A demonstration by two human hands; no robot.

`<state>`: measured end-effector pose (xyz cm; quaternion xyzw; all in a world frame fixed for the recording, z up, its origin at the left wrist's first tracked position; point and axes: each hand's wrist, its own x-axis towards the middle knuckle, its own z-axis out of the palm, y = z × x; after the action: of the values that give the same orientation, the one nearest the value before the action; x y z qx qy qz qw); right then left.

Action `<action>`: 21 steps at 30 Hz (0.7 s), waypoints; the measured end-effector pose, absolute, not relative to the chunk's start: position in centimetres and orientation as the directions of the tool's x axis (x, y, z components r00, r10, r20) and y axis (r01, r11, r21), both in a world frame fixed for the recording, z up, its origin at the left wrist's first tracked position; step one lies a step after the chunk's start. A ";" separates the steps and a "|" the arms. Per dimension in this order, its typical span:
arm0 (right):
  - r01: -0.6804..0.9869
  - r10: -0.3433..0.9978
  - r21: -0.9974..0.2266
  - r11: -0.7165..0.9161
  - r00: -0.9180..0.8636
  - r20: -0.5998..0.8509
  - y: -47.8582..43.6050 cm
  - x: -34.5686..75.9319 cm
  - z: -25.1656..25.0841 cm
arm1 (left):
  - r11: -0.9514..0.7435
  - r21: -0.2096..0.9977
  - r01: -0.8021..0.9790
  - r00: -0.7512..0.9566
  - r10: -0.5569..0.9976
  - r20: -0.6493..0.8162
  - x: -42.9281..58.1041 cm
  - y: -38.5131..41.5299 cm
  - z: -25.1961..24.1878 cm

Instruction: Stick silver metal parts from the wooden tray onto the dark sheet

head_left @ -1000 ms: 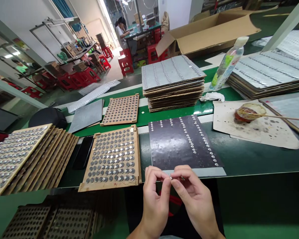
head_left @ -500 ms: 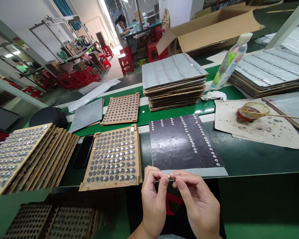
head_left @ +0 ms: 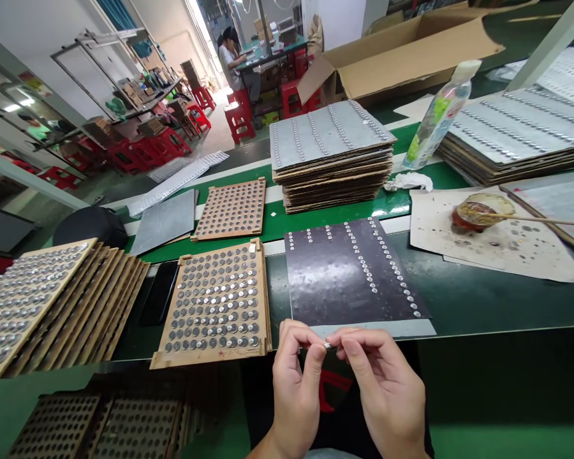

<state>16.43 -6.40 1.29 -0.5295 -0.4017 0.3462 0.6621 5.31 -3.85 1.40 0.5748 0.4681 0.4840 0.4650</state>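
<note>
Compared with the picture just before, the small round metal stud (head_left: 327, 345) sat a little lower, and the whole view had shifted slightly. The person's left hand (head_left: 296, 389) and right hand (head_left: 382, 392) were held together just above the table edge, and the fingertips (head_left: 340, 339) of both hands were nearly closed, pinching this stud between them. It was just in front of the dark sheet (head_left: 351, 274) with rows of studs, and beside the wooden tray (head_left: 210, 303) of round metal pieces. The plastic bottle (head_left: 440, 115) had a green label, but its writing was too small to read.
</note>
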 end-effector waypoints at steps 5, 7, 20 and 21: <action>-0.087 0.886 -0.979 0.184 0.445 0.127 -6.4 16.6 0.9 | -0.124 0.990 0.072 0.119 0.986 0.115 5.3 -3.9 1.6; -0.142 0.885 -0.972 0.188 0.454 0.105 -6.4 16.7 0.7 | -0.114 0.991 0.064 0.123 0.987 0.105 5.3 -3.8 1.7; -0.410 0.969 -0.910 0.054 0.242 -0.051 -5.4 16.6 1.6 | -0.125 0.988 0.095 0.131 0.985 0.113 5.0 -3.7 1.8; -0.466 0.975 -0.885 0.012 0.200 -0.093 -5.3 16.7 1.5 | -0.108 0.991 0.082 0.142 0.985 0.096 5.0 -3.7 1.8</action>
<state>16.68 -5.31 1.53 -0.4277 -0.2978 0.5579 0.6459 5.00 -3.72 1.82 0.5802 0.4600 0.4665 0.4839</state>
